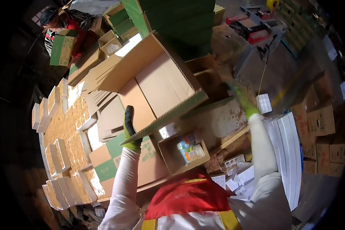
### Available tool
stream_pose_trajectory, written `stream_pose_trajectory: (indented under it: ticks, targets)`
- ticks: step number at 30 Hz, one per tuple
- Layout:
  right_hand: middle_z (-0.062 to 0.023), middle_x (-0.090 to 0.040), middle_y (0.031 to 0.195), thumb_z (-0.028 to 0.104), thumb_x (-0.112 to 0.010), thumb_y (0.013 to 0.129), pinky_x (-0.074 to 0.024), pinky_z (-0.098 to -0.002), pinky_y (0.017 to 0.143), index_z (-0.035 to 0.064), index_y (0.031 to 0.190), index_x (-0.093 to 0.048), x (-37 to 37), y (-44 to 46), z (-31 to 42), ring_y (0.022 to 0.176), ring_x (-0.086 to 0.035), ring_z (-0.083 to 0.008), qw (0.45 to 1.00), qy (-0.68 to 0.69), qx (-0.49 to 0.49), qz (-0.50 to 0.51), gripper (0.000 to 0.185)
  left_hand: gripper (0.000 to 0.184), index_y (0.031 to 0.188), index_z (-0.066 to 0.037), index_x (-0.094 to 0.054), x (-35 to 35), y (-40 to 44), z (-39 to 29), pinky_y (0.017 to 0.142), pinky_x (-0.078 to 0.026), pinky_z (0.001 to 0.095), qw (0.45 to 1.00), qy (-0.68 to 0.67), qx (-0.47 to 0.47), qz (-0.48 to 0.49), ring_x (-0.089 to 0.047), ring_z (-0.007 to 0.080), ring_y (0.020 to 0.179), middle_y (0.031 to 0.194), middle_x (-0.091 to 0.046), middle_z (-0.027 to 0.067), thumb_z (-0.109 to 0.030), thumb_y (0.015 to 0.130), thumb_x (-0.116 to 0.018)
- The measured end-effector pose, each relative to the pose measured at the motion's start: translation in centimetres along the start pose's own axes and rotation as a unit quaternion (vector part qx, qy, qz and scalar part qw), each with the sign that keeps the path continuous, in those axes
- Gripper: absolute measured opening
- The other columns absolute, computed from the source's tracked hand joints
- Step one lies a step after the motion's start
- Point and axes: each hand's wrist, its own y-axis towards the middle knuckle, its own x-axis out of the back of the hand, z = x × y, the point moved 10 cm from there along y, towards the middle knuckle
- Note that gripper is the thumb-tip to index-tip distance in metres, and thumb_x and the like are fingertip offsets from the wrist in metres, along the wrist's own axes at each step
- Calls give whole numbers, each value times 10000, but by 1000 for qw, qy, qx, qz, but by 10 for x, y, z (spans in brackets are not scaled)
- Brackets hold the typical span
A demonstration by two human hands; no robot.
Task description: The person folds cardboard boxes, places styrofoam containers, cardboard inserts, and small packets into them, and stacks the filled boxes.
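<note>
A large open cardboard box (163,86), brown inside with a green outer face, is tilted in front of me. My left hand (130,124), in a green and black glove, grips its near left edge, with the dark thumb or finger over the inner side. My right hand (244,100), in a green glove, is off to the right, apart from that box and smeared by motion; its fingers cannot be made out. Flat cardboard pieces (112,117) are stacked beside the left hand. Below lies green and brown printed cardboard (140,161).
A small carton (168,160) holding colourful packets stands near my body. To the left, a tabletop of grainy tan material (67,132) carries white trays (57,155). Another person (65,28) holds a green-brown box at far left. White foam pieces (285,153) and cartons (320,120) stand right.
</note>
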Motion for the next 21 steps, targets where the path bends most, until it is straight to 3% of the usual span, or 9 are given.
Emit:
stream_pose_trajectory:
  ticks: [7, 8, 10, 11, 13, 14, 15, 18, 21]
  targets:
    - [-110, -629, 1203, 129, -587, 890, -446, -363, 994, 49, 1367, -512, -47, -3, -26, 1114, -592, -221, 971, -75, -38, 223, 490, 505, 1448, 39, -365, -65, 17, 20, 1158, -340, 398, 982, -25, 81, 171, -424, 247, 1362, 1469, -442, 145, -259, 1043, -418]
    - [-112, -629, 1211, 128, -580, 897, -447, -361, 992, 49, 1385, -504, -54, -6, -19, 1119, -591, -221, 966, -118, -17, 231, 500, 483, 1430, 21, -402, -104, 18, 11, 1129, -375, 401, 919, -207, 126, 311, -445, 248, 1344, 1449, -465, 148, -246, 1031, -454]
    - [-92, -674, 1177, 215, -606, 941, -504, -308, 893, 28, 1373, -517, -68, -15, 5, 1047, -640, -199, 935, -277, 125, 182, 479, 473, 1416, -3, -440, -121, 28, 8, 1108, -393, 399, 928, -216, 155, 262, -468, 251, 1325, 1429, -489, 153, -241, 1012, -505]
    - [-95, -680, 1156, 216, -602, 943, -503, -308, 895, 0, 1322, -548, -67, -27, -5, 1038, -640, -198, 965, -183, 75, 172, 440, 486, 1419, -9, -440, -90, 33, 19, 1116, -376, 395, 985, -40, 148, 74, -470, 254, 1324, 1430, -490, 154, -251, 1005, -519]
    - [-100, -692, 1113, 220, -596, 947, -501, -309, 901, -55, 1221, -610, -65, -51, -25, 1018, -640, -196, 992, 25, -13, 126, 389, 520, 1422, -9, -435, -113, 26, -10, 1122, -357, 379, 879, 366, -228, 203, -494, 248, 1300, 1431, -491, 145, -288, 995, -533]
    - [-100, -693, 1112, 197, -593, 943, -498, -310, 912, -56, 1195, -624, -58, -58, -44, 1015, -641, -189, 988, 113, -71, 78, 358, 602, 1419, -16, -451, -113, 18, -8, 1030, -420, 358, 869, 342, -274, 231, -545, 219, 1213, 1379, -544, 136, -383, 959, -581]
    - [-100, -694, 1110, 173, -590, 940, -495, -311, 923, -56, 1169, -638, -56, -65, -67, 1013, -642, -183, 971, 201, -124, 25, 328, 615, 1343, -34, -535, -82, 47, 40, 845, -460, 296, 975, 176, 52, 126, -583, 151, 1022, 1207, -644, 87, -454, 906, -645]
    - [-101, -657, 1173, 286, -503, 971, -481, -380, 964, -4, 1236, -595, -35, -88, -138, 1073, -615, -232, 884, 357, -209, -216, 404, 473, 1177, -71, -616, -83, 29, 42, 615, -399, 202, 941, 272, 174, 97, -494, 50, 719, 909, -644, -31, -450, 897, -659]
    - [-102, -619, 1236, 399, -416, 1002, -467, -448, 1005, 48, 1303, -551, -13, -81, -154, 1134, -588, -280, 796, 454, -207, -343, 482, 686, 1425, 38, -380, -89, 20, 40, 634, -493, 217, 962, 176, 143, 149, -616, 92, 743, 1001, -687, 88, -284, 907, -693]
